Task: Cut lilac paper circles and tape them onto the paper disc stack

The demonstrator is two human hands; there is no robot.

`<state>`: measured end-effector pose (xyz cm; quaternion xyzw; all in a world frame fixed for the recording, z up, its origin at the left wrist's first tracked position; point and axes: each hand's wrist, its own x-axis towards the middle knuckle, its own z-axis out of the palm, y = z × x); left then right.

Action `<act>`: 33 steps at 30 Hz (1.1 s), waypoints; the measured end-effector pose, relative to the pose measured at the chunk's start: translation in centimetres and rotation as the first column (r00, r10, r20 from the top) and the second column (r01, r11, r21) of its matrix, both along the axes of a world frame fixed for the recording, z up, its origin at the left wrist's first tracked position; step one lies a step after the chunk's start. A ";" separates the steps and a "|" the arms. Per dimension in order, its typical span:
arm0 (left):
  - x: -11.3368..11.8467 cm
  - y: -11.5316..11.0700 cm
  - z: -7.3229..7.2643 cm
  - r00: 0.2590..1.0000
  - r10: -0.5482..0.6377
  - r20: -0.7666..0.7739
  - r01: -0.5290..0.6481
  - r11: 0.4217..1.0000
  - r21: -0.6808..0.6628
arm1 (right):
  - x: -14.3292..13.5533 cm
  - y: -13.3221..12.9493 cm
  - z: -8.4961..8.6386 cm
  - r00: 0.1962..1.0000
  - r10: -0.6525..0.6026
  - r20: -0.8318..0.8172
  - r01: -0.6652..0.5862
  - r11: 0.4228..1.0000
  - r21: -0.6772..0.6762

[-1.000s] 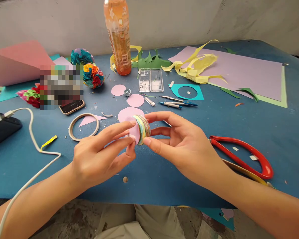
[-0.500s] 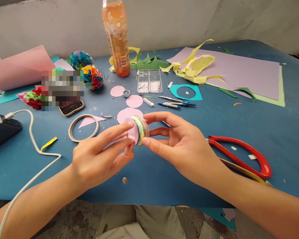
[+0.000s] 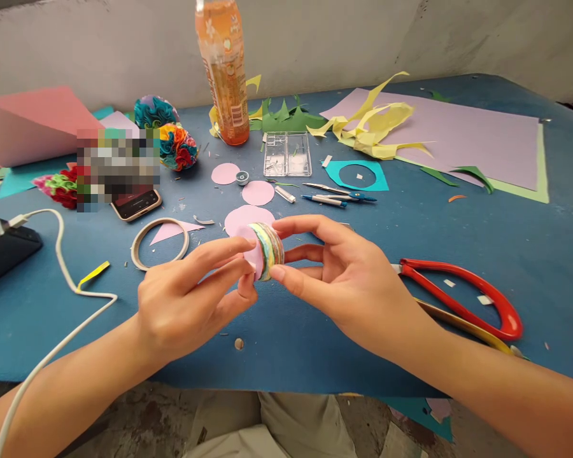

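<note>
A small round roll (image 3: 269, 250) with bands of green, yellow, blue and brown is held upright on its edge above the blue table. A pink paper disc (image 3: 253, 253) covers its left face. My right hand (image 3: 339, 273) grips the roll's rim between thumb and fingers. From the other side, the fingertips of my left hand (image 3: 195, 289) press on the pink disc. Just behind the roll, a larger pink paper circle (image 3: 242, 215) lies on the table, with two smaller pink circles (image 3: 258, 193) (image 3: 226, 173) beyond it.
Red-handled scissors (image 3: 463, 296) lie at the right. Behind are compasses (image 3: 344, 195), a clear case (image 3: 287, 154), an orange bottle (image 3: 226, 76) and yellow paper scraps (image 3: 377, 130). A tape ring (image 3: 136, 245), phone (image 3: 137, 205) and white cable (image 3: 67, 267) are at the left.
The roll and both hands have shifted very slightly left. The curled pink sheet at the far left has changed shape, its top now looking wider and more open.
</note>
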<state>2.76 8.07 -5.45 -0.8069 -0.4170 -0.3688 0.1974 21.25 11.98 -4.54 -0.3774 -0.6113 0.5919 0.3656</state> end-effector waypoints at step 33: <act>-0.3 0.2 -0.5 0.992 -0.079 0.095 0.087 0.993 -0.080 | -0.1 0.2 0.1 1.000 -0.012 0.007 0.012 1.000 0.024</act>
